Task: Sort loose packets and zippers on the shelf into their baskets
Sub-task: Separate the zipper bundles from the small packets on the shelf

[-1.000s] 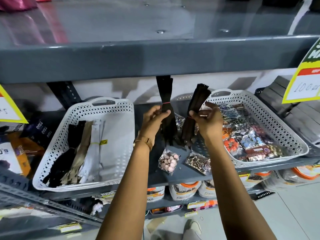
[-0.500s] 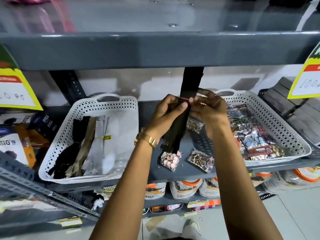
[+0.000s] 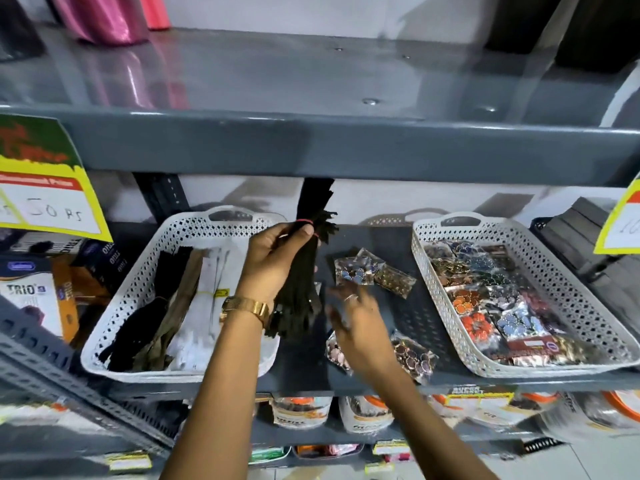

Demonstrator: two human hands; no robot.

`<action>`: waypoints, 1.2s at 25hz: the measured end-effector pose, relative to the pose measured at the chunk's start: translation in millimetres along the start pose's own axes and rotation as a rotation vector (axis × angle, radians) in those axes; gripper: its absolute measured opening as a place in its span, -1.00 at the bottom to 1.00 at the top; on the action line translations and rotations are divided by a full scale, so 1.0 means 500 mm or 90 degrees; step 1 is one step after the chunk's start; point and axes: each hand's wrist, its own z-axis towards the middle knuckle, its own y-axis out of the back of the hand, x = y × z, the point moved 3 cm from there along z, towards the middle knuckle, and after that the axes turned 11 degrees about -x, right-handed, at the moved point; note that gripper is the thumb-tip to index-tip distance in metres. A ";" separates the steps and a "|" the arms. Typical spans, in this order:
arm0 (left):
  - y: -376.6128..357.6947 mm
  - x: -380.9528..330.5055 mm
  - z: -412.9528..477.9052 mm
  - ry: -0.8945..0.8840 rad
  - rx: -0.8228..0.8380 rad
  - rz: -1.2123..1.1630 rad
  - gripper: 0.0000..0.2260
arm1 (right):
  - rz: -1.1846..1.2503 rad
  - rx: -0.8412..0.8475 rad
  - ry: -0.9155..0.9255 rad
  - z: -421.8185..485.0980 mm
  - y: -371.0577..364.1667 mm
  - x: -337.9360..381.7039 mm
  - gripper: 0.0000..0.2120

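Two hands: left hand [image 3: 273, 261] grips the zipper bundle [image 3: 301, 271], right hand [image 3: 356, 327] spread, motion-blurred, covering a packet [image 3: 336, 353].

"30 Rs" on the yellow price tag [image 3: 52, 209]; "TRIO" on the left box [image 3: 26, 292].

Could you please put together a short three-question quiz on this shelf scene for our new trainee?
1. True or false: the left hand holds the bundle of dark zippers.
2. Which basket holds packets: A, the left basket, or B, the right basket?
3. Fill in: the loose packets lie on the shelf ______ the two baskets.

Key:
1. True; a red band ties the bundle.
2. B; the left one holds zippers.
3. Between; the blurred right hand hangs open over them.
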 end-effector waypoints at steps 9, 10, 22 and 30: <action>0.051 -0.016 -0.017 0.067 -0.060 0.000 -0.86 | -0.224 0.102 0.195 0.042 -0.149 -0.043 -0.18; 0.050 -0.014 -0.019 0.071 -0.058 -0.001 -0.85 | -0.230 0.093 0.171 0.044 -0.143 -0.055 -0.17; -0.033 0.086 -0.031 -0.079 0.023 0.419 -0.63 | -0.289 -0.006 0.004 0.113 -0.024 -0.166 -0.50; -0.074 0.188 0.011 -0.022 0.032 0.632 -0.76 | -0.327 0.136 0.018 0.199 -0.027 -0.229 0.16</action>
